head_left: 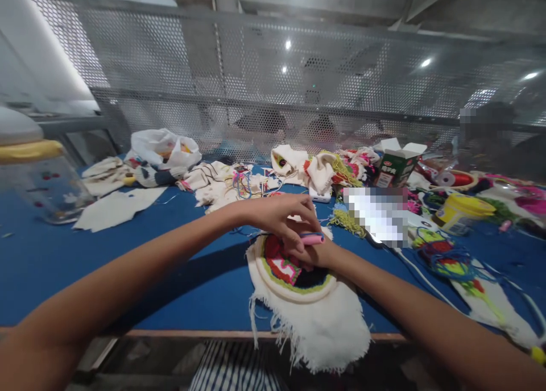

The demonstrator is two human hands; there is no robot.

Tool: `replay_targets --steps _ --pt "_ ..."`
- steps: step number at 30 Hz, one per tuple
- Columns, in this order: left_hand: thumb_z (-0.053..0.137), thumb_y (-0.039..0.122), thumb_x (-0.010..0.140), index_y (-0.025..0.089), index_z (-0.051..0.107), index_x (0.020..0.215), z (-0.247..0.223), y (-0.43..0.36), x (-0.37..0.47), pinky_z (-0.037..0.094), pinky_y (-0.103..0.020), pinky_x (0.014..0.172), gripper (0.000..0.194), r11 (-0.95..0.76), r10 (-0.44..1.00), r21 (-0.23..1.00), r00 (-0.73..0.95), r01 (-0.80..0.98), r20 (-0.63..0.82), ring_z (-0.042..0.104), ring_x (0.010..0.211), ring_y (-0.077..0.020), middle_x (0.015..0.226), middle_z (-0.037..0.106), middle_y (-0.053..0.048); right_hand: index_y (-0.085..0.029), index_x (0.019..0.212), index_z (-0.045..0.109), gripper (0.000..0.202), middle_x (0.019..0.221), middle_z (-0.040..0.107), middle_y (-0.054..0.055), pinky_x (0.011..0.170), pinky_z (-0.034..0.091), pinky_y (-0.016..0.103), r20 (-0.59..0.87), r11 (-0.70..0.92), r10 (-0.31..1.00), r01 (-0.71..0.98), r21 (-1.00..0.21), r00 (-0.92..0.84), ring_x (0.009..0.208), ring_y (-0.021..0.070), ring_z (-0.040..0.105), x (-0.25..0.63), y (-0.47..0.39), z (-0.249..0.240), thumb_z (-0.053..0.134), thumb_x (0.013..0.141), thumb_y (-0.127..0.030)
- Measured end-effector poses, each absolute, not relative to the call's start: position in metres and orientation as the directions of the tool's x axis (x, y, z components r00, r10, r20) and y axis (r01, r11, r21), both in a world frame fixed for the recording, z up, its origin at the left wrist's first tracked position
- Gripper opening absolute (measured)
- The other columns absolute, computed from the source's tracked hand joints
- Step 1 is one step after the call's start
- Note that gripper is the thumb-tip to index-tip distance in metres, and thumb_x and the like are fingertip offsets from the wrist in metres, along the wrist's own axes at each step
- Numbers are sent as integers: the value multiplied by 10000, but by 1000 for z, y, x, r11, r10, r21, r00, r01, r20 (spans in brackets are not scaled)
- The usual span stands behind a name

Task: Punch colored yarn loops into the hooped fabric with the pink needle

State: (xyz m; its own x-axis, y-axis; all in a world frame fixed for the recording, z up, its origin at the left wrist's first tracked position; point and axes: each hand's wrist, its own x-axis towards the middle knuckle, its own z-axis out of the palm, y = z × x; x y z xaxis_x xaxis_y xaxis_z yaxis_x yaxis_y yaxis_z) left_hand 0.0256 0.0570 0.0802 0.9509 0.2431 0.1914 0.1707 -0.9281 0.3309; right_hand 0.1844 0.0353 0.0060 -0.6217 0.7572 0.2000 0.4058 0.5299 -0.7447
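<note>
A round hoop (294, 294) with white frayed cloth (328, 328) lies at the table's front edge, its inside worked in red, pink, white, green and dark yarn. Over its upper part, my left hand (281, 216) reaches in from the left, thumb and fingers closed around a pink pen-like tool (313, 239). My right hand (318, 254) is just beneath the tool, low over the hoop; its fingers are largely hidden, so its grip is unclear.
On the blue table (187, 288) are a clear jar (51, 186), a white bag (164, 146), cloth pieces, a green box (394, 166), a yellow-lidded tub (463, 212), a lit phone (377, 215) with its cable, and tangled yarn (447, 254). A perforated metal screen (256, 78) stands behind.
</note>
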Motion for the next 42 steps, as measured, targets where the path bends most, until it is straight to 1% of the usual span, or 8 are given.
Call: replay_targets --steps 5,10,12,16,22,27,31,42 --pt "574 263 784 231 656 1017 79 59 22 408 -257 801 250 -927 243 324 960 188 137 484 959 -181 1060 506 -80 -193 731 466 41 484 514 -70 322 332 165 116 491 746 423 -761 -656 311 58 428 181 33 9 480 715 -158" --pt "540 163 777 243 598 1130 75 62 18 406 -258 775 366 -937 282 260 943 231 176 501 876 -169 968 518 -69 -174 597 451 131 418 478 -52 321 327 173 39 453 754 476 -754 -656 307 63 422 180 28 15 437 724 -143" --pt "567 199 760 238 565 1167 76 59 19 405 -267 783 409 -939 295 229 942 255 162 497 876 -174 976 510 -70 -168 712 489 26 453 502 -56 326 352 182 33 449 758 485 -751 -651 320 75 448 181 27 18 467 712 -155" --pt "606 227 723 197 472 1247 78 53 20 416 -272 769 542 -941 299 190 950 278 90 484 884 -188 978 487 -79 -169 946 444 259 531 524 -71 308 386 178 -5 418 762 499 -759 -647 329 82 483 180 26 22 496 692 -170" --pt "559 157 727 172 429 1256 71 60 17 433 -252 710 546 -913 374 187 927 363 28 517 875 -180 1044 547 -102 -163 861 465 160 495 513 -72 285 353 141 38 452 719 426 -783 -694 312 58 466 180 28 20 447 708 -120" --pt "569 153 747 140 592 1069 76 73 8 434 -198 592 322 -868 419 297 908 398 7 588 700 -131 869 657 -69 -174 791 435 80 503 537 -61 299 334 143 80 486 722 421 -766 -687 317 57 467 180 25 24 465 731 -132" --pt "564 170 770 118 676 910 86 84 -6 422 -169 514 187 -796 483 413 875 443 -8 596 563 -106 650 669 -40 -186 932 480 217 492 534 -74 297 320 137 66 487 738 463 -740 -672 297 56 449 180 24 24 453 728 -116" --pt "660 329 706 201 724 851 121 100 -74 468 -264 693 204 -644 646 673 729 364 224 629 792 -176 821 707 -71 -182 939 489 208 518 511 -79 298 313 126 69 488 739 461 -741 -670 305 44 448 180 25 22 470 738 -134"
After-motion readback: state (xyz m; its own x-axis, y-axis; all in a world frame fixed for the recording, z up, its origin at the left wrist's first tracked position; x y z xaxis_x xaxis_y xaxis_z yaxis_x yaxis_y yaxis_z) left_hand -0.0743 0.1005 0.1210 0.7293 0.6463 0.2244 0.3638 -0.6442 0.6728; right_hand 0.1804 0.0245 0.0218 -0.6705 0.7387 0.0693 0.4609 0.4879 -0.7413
